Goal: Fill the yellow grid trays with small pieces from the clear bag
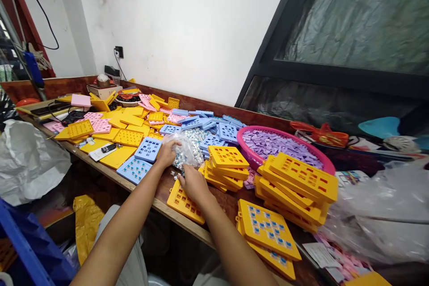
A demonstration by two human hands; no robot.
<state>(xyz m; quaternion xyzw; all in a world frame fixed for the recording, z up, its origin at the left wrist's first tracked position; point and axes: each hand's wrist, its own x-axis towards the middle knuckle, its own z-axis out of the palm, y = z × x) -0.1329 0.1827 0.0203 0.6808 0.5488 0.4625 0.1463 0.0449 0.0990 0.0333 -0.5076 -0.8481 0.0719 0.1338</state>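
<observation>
My left hand (167, 153) is closed on the edge of a clear plastic bag (187, 149) full of small white-and-blue pieces. At the near side of the bag is my right hand (195, 182), its fingers curled down; what they hold, if anything, is hidden. A few small loose pieces (174, 174) lie on the table between the hands. Under my right hand sits a yellow tray with square holes (184, 203). Left of the bag are a blue holed tray (148, 149) and a light-blue tray (134, 170) with small pieces set in it.
Stacks of yellow trays (228, 158) stand right of the bag, beside a pink basket (250, 154) of purple pieces (281, 145). Nearer, a yellow tray (266, 225) holds blue-and-clear pieces. Yellow, pink and blue trays cover the left. A key fob (108, 148) lies among them.
</observation>
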